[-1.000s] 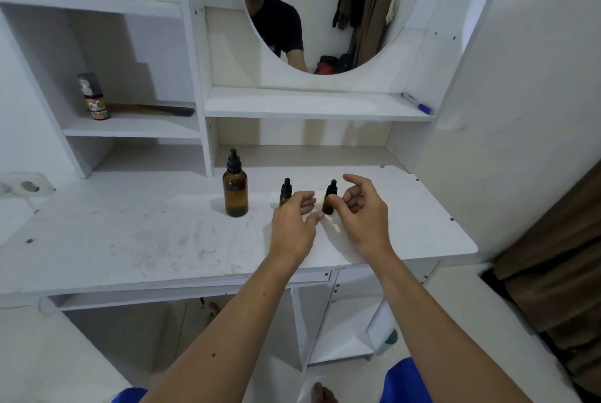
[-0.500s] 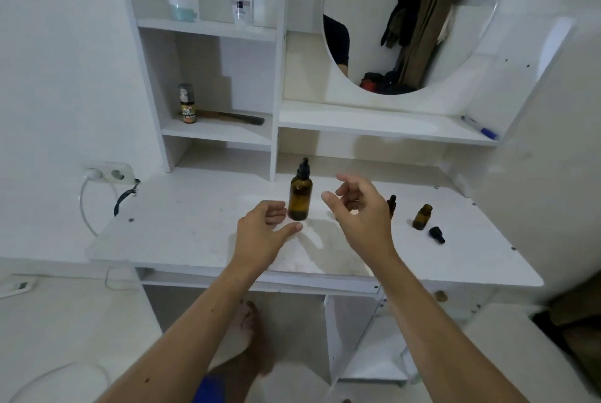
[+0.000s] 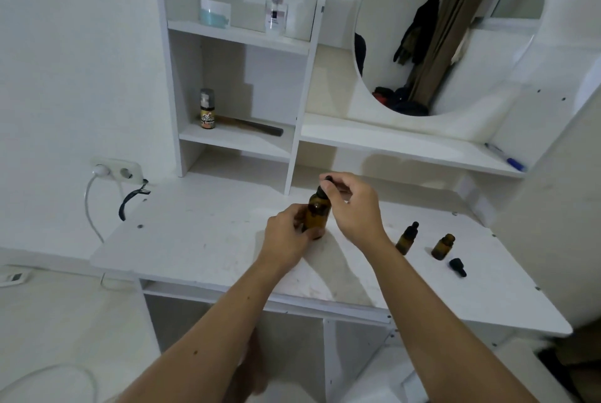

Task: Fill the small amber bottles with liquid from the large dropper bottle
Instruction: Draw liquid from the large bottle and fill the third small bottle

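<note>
A white bench (image 3: 201, 240) is seen, with the large dropper bottle (image 3: 317, 215) stood upright near its middle. The bottle's lower body is wrapped by the left hand (image 3: 286, 238), closed around it. Its black dropper cap (image 3: 326, 184) is pinched from above by the curled fingers of the right hand (image 3: 353, 207). Further right, a capped small amber bottle (image 3: 406, 238) is stood, then an uncapped small bottle (image 3: 443, 246), with a loose black dropper cap (image 3: 458, 267) laid just beside it.
</note>
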Demonstrator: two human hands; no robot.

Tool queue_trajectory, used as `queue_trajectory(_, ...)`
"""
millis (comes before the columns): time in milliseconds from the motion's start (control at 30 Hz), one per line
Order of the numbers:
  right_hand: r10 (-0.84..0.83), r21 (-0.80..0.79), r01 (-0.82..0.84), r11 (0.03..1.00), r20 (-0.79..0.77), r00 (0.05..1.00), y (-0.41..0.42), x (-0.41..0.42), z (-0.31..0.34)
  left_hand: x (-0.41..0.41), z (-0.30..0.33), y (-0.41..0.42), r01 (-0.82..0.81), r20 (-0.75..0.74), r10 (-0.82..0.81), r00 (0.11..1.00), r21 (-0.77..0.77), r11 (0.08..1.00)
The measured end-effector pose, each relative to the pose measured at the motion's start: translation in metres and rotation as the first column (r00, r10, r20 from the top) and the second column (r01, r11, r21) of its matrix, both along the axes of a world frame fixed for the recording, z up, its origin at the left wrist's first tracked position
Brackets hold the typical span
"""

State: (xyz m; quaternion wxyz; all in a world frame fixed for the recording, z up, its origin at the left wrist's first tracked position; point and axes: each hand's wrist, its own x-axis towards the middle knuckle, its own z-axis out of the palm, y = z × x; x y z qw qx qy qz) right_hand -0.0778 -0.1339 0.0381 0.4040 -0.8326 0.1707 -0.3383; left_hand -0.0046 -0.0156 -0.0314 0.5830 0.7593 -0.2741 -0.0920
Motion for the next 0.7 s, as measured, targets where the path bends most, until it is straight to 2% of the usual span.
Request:
queue_trajectory(133, -0.011, 0.144, 0.004, 0.99, 0.05, 0.999, -0.0004, 0.0035, 0.0014, -0.0014, 0.001, 0.0004, -0.007, 0.028, 0.007, 1.0, 0.026, 1.0)
queue_trajectory(233, -0.018, 0.189, 0.005, 0.982, 0.072, 0.997, -0.0016, 0.0053, 0.0031, -0.0015, 0.0015, 0.0004, -0.009, 0.04, 0.007, 0.999, 0.048, 0.999)
queue_trajectory(700, 0.024, 0.222, -0.029, 0.975, 0.026, 0.999, -0.0007, 0.0043, 0.0096, -0.0018, 0.0004, -0.002, -0.016, 0.008, 0.015, 1.0, 0.053, 0.998)
